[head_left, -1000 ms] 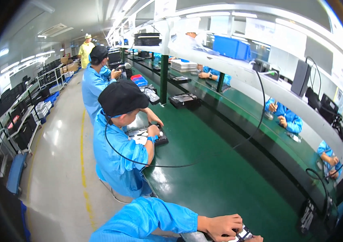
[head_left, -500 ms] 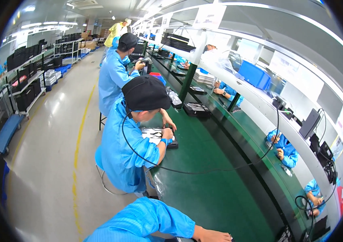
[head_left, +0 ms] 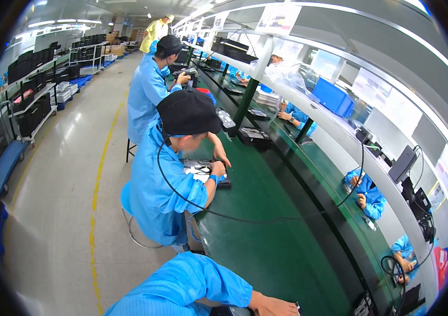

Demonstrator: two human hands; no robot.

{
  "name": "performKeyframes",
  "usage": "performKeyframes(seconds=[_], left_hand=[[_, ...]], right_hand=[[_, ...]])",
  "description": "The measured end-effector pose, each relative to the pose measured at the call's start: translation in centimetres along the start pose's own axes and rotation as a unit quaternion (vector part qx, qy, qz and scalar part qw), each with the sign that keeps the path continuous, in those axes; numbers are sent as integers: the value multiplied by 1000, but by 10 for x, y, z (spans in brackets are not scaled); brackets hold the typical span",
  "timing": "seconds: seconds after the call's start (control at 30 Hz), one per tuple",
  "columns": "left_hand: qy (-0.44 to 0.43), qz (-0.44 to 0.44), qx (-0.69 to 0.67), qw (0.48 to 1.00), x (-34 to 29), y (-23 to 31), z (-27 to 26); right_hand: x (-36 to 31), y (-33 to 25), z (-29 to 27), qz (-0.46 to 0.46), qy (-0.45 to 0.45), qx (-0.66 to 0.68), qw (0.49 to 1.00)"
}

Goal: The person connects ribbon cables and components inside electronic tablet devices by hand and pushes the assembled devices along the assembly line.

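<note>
My left hand (head_left: 276, 306) comes in at the lower edge from a blue sleeve (head_left: 203, 279), its back turned up. The fingers look bent down over the edge of a dark object (head_left: 299, 306), of which only a sliver shows, too little to name. Under my forearm lies another dark thing (head_left: 226, 311), mostly cut off by the picture's lower edge. My right hand is out of view.
A green-topped workbench (head_left: 266, 237) runs away from me. A seated co-worker (head_left: 161, 174) in blue bends over a dark tray of parts (head_left: 203, 169). A black cable (head_left: 266, 217) hangs from the overhead shelf (head_left: 334, 116). More workers sit across the bench.
The view has shifted slightly. My left hand stays at the lower edge in nearly the same spot. The nearest co-worker's hands are still at the tray.
</note>
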State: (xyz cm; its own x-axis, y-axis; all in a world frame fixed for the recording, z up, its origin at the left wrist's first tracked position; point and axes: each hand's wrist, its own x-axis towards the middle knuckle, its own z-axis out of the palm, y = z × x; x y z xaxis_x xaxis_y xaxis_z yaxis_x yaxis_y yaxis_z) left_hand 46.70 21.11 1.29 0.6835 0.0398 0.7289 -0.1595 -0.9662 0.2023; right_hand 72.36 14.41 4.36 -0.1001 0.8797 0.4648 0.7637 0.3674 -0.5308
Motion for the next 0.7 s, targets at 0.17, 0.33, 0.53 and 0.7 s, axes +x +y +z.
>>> performKeyframes(seconds=[0.17, 0.33, 0.53, 0.7], left_hand=[[31, -15, -90, 995, 19, 6, -18], [58, 15, -59, 996, 36, -9, -11], [121, -1, -110, 987, 27, -6, 12], [126, -61, -70, 988, 17, -5, 8]], right_hand=[[-11, 56, 12, -39, -17, 75, 996], [6, 8, 4, -65, -33, 19, 997], [13, -14, -6, -131, -54, -3, 990], [11, -22, -8, -139, -33, 17, 990]])
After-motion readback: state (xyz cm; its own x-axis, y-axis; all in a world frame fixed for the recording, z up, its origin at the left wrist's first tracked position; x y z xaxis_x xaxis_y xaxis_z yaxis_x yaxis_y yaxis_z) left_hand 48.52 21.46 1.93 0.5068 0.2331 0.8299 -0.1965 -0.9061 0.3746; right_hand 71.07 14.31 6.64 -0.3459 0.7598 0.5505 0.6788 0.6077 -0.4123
